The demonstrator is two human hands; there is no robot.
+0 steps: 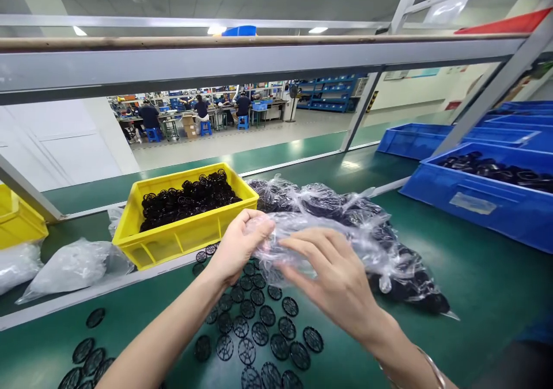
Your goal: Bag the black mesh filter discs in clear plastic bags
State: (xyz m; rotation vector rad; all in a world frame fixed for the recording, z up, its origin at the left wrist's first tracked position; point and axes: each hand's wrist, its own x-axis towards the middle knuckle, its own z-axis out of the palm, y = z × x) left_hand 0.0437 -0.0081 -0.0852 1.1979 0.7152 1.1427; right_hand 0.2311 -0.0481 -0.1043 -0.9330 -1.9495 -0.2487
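Both hands [239,248] [332,279] work at mid-frame, close together but not touching. The left hand is curled nearly closed, its fingers bunching a fold of a clear plastic bag [371,227]. The right hand is half-open, with the thumb and fingers spread and pinching the same film just beside the left hand. A thin metal bangle [432,366] circles the right wrist.

The bag is thin, glossy and heavily creased. It lies on the green counter [475,279] and runs from the hands toward 2 o'clock. Dark, bulky contents show through the film, probably the same black parts as those loose nearby, though the wrapping blurs them.

Loose black mesh discs [246,320] lie flat in a scattered single layer at 6 o'clock from the hands, below the left wrist. Each is round and open-latticed, with a fine radial grid. More discs sit toward 7 o'clock.

At 10 o'clock, a yellow plastic crate [173,245] with a ribbed wall holds a heap of black rings. Another yellow crate [17,222] sits at 9 o'clock, beside a pair of cloudy plastic bags [71,274]. At 3 o'clock, a blue plastic crate [475,204] holds dark parts. Further blue crates [423,138] line up behind it. Beyond the rack, distant workers [149,115] sit at benches.
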